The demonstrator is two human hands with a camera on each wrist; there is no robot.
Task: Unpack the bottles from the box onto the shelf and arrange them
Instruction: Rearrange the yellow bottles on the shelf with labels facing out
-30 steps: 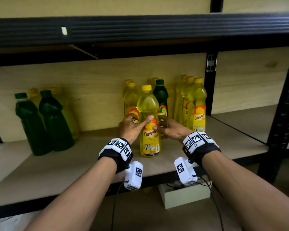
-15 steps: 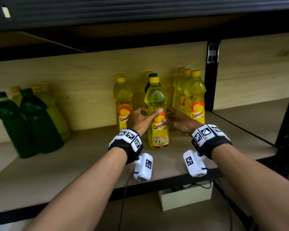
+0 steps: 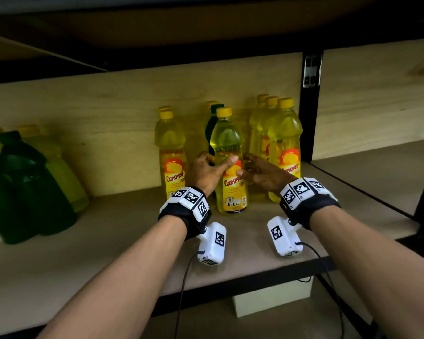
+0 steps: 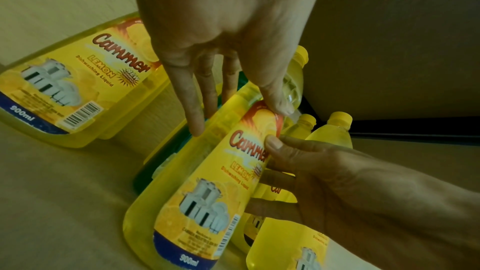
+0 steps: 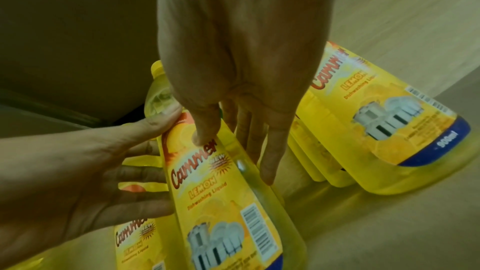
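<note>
A yellow dish-liquid bottle with a yellow cap stands upright on the wooden shelf, between both hands. My left hand grips its left side, with the thumb across the top of the label and the fingers reaching behind. My right hand holds the right side, its thumb tip on the label. In the left wrist view the bottle lies between the left hand and the right hand. The right wrist view shows the same bottle, with the right hand and the left hand on it.
A dark green bottle stands right behind the held one. Another yellow bottle is to the left, and a row of three yellow bottles to the right beside a black post. Green bottles stand far left. A white box sits below the shelf.
Both hands have slid the yellow bottle farther back on the shelf, toward the green bottle. The hold looks the same. The head view has come closer and lower.
</note>
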